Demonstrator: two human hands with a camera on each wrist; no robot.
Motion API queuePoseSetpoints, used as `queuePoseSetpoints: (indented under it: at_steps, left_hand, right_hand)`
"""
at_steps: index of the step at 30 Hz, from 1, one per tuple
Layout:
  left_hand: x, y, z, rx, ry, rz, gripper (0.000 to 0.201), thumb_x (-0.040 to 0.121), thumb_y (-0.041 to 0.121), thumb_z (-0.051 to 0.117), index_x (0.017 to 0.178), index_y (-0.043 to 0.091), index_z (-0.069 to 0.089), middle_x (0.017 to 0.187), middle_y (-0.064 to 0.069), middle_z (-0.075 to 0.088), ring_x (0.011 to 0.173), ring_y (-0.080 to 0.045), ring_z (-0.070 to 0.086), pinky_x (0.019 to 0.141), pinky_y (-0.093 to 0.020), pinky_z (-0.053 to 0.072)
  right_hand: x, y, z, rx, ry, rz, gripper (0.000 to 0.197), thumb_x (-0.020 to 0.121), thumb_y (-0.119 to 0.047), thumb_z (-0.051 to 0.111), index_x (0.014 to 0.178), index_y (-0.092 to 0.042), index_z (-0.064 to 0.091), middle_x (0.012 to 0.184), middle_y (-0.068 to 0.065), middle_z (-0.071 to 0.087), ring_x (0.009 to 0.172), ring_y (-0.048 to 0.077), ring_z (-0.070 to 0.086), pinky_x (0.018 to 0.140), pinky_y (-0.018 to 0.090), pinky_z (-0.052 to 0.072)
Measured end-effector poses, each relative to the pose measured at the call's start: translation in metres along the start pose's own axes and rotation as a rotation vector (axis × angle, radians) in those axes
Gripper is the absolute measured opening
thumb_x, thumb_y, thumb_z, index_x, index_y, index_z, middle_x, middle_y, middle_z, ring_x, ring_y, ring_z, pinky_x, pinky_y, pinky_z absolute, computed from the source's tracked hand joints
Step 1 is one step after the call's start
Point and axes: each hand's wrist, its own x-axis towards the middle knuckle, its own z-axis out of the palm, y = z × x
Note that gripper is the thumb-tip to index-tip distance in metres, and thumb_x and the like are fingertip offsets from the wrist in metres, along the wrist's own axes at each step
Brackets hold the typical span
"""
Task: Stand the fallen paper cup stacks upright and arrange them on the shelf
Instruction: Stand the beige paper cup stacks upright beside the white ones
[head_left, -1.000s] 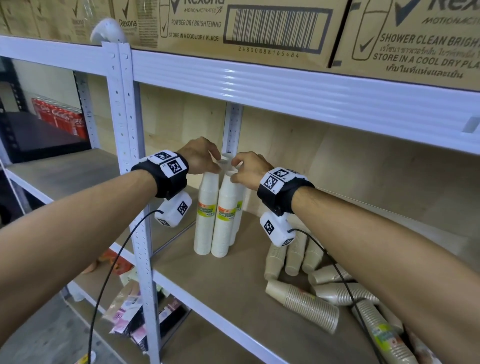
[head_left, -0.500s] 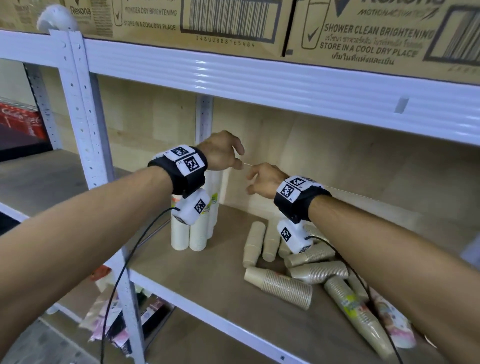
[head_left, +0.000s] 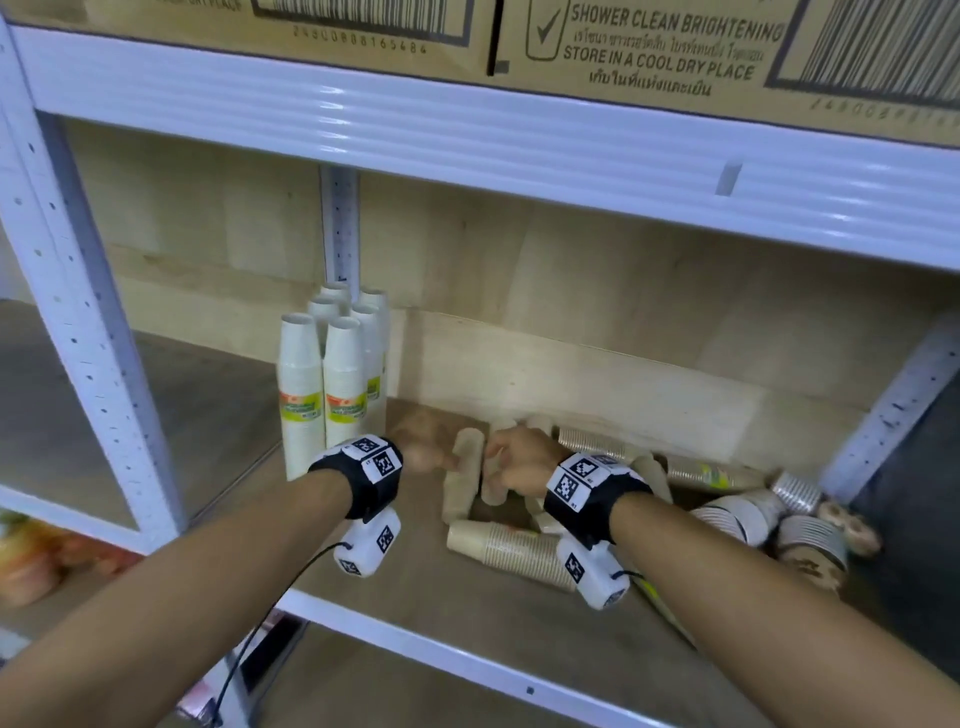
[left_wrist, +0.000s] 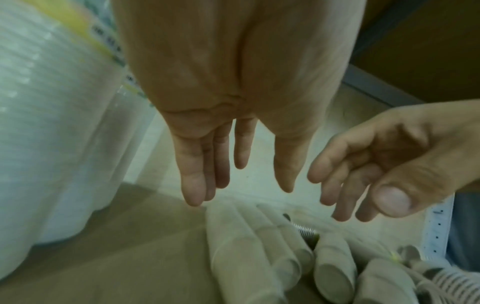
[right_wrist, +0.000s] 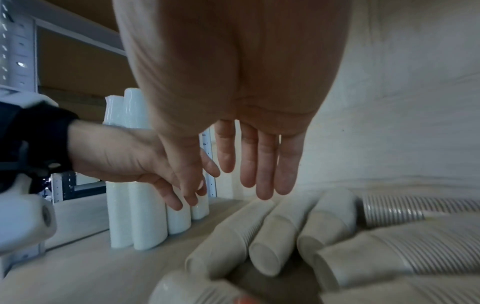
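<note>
Several white cup stacks (head_left: 322, 374) with green-orange labels stand upright at the back left of the wooden shelf (head_left: 415, 613); they also show as white stacks (right_wrist: 140, 205). Beige cup stacks (head_left: 462, 478) lie fallen in the middle, one more beige stack (head_left: 509, 545) crosswise in front. My left hand (head_left: 426, 452) hovers just above them, fingers straight and holding nothing, as the left hand (left_wrist: 241, 191) shows. My right hand (head_left: 514, 457) is beside it, fingers extended over the beige stacks (right_wrist: 275, 236), the right hand (right_wrist: 228, 185) holding nothing too.
More fallen stacks, ribbed and patterned (head_left: 753, 509), lie heaped at the right of the shelf. Cardboard boxes (head_left: 675, 47) sit on the white shelf beam (head_left: 519, 150) overhead. A white post (head_left: 67, 312) stands left, another post (head_left: 883, 405) back right. Packets (head_left: 31, 561) lie lower left.
Both hands have left the tops of the upright white stacks and dropped down and to the right, over the fallen beige stacks. The fingers have straightened.
</note>
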Motion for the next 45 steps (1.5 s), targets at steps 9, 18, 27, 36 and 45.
queuePoseSetpoints:
  at_steps: [9, 18, 27, 36, 45]
  left_hand:
    - [0.010, -0.022, 0.040, -0.045, -0.071, -0.069, 0.095, 0.043, 0.067, 0.071, 0.125, 0.021, 0.061, 0.121, -0.002, 0.066, 0.111, -0.021, 0.061, 0.092, -0.035, 0.051]
    - [0.015, -0.021, 0.056, -0.113, -0.085, -0.092, 0.087, 0.059, 0.053, 0.082, 0.135, 0.018, 0.055, 0.128, -0.001, 0.061, 0.114, -0.019, 0.058, 0.089, -0.028, 0.047]
    - [0.012, -0.018, 0.051, -0.171, -0.155, -0.146, 0.091, 0.074, 0.023, 0.077, 0.152, 0.020, 0.030, 0.113, -0.003, 0.058, 0.089, -0.021, 0.064, 0.049, -0.026, 0.055]
    - [-0.002, -0.016, 0.024, -0.103, -0.104, -0.201, 0.066, 0.072, 0.018, 0.079, 0.132, 0.005, 0.053, 0.110, -0.011, 0.065, 0.089, -0.028, 0.070, 0.071, -0.047, 0.062]
    - [-0.011, 0.001, -0.036, 0.123, 0.088, -0.096, 0.025, 0.088, 0.015, 0.067, 0.111, 0.010, 0.059, 0.111, -0.007, 0.061, 0.091, -0.021, 0.061, 0.066, -0.027, 0.052]
  right_hand:
    - [-0.011, 0.022, 0.043, -0.042, -0.108, -0.004, 0.059, 0.073, -0.030, 0.082, 0.126, -0.014, 0.060, 0.125, 0.002, 0.062, 0.116, 0.019, 0.058, 0.098, 0.031, 0.047]
    - [-0.013, 0.033, 0.061, -0.146, -0.124, -0.025, 0.063, 0.071, -0.033, 0.083, 0.127, -0.017, 0.060, 0.121, 0.003, 0.065, 0.109, 0.020, 0.061, 0.092, 0.030, 0.049]
    - [-0.008, 0.032, 0.064, -0.204, -0.160, -0.010, 0.067, 0.070, -0.035, 0.082, 0.130, -0.018, 0.058, 0.124, 0.001, 0.063, 0.113, 0.021, 0.059, 0.093, 0.028, 0.047]
    - [-0.003, 0.024, 0.054, -0.187, -0.150, -0.034, 0.065, 0.067, -0.036, 0.081, 0.126, -0.021, 0.057, 0.114, 0.000, 0.062, 0.106, 0.021, 0.057, 0.079, 0.026, 0.044]
    - [0.004, 0.002, 0.018, 0.034, -0.008, -0.006, 0.071, 0.069, -0.027, 0.079, 0.132, -0.024, 0.045, 0.110, -0.006, 0.059, 0.095, 0.015, 0.058, 0.070, 0.024, 0.045]
